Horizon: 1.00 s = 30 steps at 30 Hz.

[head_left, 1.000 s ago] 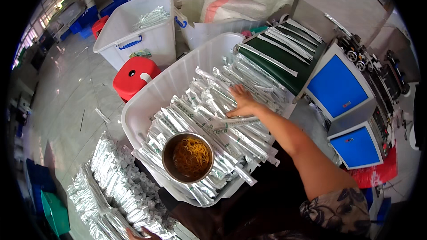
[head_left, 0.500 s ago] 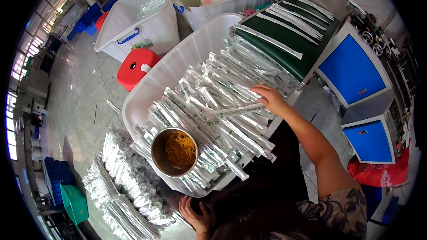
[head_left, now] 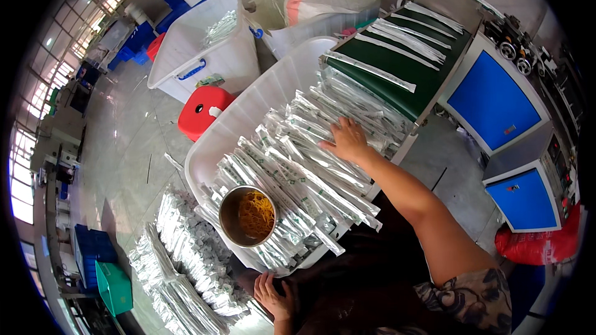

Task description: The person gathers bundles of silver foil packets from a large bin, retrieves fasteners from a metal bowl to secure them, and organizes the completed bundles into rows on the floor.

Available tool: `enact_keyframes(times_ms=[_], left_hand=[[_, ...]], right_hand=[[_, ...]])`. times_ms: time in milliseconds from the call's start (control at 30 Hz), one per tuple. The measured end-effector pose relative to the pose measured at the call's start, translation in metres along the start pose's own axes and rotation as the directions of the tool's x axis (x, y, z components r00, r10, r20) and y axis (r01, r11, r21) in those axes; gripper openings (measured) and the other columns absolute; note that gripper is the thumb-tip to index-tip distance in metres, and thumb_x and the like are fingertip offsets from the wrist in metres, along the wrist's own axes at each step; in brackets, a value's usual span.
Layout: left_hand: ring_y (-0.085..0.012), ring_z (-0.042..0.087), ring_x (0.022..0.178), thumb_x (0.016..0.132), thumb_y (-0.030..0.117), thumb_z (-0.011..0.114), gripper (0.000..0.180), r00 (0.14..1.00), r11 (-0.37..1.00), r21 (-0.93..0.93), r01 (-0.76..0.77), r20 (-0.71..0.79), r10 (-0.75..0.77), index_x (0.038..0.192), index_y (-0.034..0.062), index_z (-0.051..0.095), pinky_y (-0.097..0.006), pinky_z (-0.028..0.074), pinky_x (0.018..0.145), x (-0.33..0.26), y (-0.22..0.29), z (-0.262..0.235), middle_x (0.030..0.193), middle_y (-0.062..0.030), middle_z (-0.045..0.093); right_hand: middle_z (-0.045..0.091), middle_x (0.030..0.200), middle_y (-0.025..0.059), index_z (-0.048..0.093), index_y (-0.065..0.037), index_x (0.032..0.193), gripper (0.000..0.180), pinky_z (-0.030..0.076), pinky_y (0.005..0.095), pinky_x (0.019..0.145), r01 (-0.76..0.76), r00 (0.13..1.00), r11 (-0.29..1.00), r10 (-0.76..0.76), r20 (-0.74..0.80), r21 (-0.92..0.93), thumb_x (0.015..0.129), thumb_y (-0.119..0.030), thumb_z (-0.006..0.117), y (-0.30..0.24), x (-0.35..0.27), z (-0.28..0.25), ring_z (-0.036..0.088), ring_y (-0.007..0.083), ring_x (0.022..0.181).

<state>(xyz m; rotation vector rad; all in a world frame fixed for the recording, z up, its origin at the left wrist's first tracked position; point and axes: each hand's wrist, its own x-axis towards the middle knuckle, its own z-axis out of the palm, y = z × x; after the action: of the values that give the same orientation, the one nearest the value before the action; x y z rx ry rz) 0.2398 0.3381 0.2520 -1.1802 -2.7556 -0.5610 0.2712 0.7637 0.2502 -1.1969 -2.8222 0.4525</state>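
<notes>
My right hand (head_left: 347,140) lies over a pile of long, thin packets in white wrappers with green print (head_left: 310,177), its fingers spread and touching the wrappers. The packets lie mostly side by side in a white plastic tub (head_left: 208,149). On the near left part of the pile rests a round metal bowl (head_left: 227,226) with yellow rubber bands (head_left: 257,214) inside. My left hand (head_left: 274,296) rests on dark cloth over my lap beside the tub, fingers a little apart and holding nothing.
A green conveyor belt (head_left: 366,84) carrying several packets ends above the tub's far right side. Silvery bundles of packets (head_left: 192,254) lie at the lower left. A red stool (head_left: 198,115) and another white tub (head_left: 174,68) stand beyond. Blue-panelled machine cabinets (head_left: 496,99) are at right.
My right hand has shifted left over the pile, its fingers now more spread. The packet that lay crosswise by it no longer shows crosswise. My left hand stays put; the view moved slightly.
</notes>
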Motion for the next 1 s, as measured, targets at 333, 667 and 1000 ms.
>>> enact_keyframes(times_ms=[333, 667, 1000], left_hand=[[-0.0293, 0.044, 0.106, 0.068, 0.014, 0.06, 0.033, 0.998, 0.998, -0.05, 0.034, -0.051, -0.036, 0.099, 0.0075, 0.052, -0.042, 0.03, 0.091, 0.006, 0.006, -0.003, 0.105, -0.0075, 0.054], [-0.0276, 0.045, 0.105, 0.067, 0.014, 0.06, 0.032, 0.995, 1.0, -0.01, 0.022, -0.095, -0.023, 0.097, 0.0087, 0.053, -0.042, 0.031, 0.09, 0.01, 0.016, -0.007, 0.104, -0.0053, 0.055], [-0.0316, 0.047, 0.102, 0.063, 0.001, 0.059, 0.037, 0.971, 0.923, -0.303, -0.236, -0.113, 0.211, 0.1, 0.0035, 0.052, -0.042, 0.035, 0.087, 0.053, 0.064, -0.044, 0.103, -0.0132, 0.054]], right_hand=[[0.037, 0.122, 0.0309, 0.037, 0.011, 0.119, 0.104, 0.036, 0.0417, 0.094, 0.0, 0.949, 0.975, -0.069, 0.306, 0.222, 0.053, -0.063, 0.069, -0.03, -0.001, 0.0, 0.036, 0.0406, 0.116], [0.044, 0.117, 0.0277, 0.022, 0.001, 0.131, 0.103, 0.038, 0.0374, 0.093, -0.152, 0.951, 0.946, 0.06, 0.304, 0.288, 0.055, -0.037, 0.079, -0.057, -0.013, -0.004, 0.045, 0.0356, 0.11], [0.052, 0.109, 0.0228, 0.042, 0.007, 0.116, 0.081, 0.041, 0.0308, 0.085, -0.311, 0.888, 0.734, -0.002, 0.46, 0.603, 0.051, -0.024, 0.08, -0.062, 0.007, -0.016, 0.051, 0.0287, 0.103]])
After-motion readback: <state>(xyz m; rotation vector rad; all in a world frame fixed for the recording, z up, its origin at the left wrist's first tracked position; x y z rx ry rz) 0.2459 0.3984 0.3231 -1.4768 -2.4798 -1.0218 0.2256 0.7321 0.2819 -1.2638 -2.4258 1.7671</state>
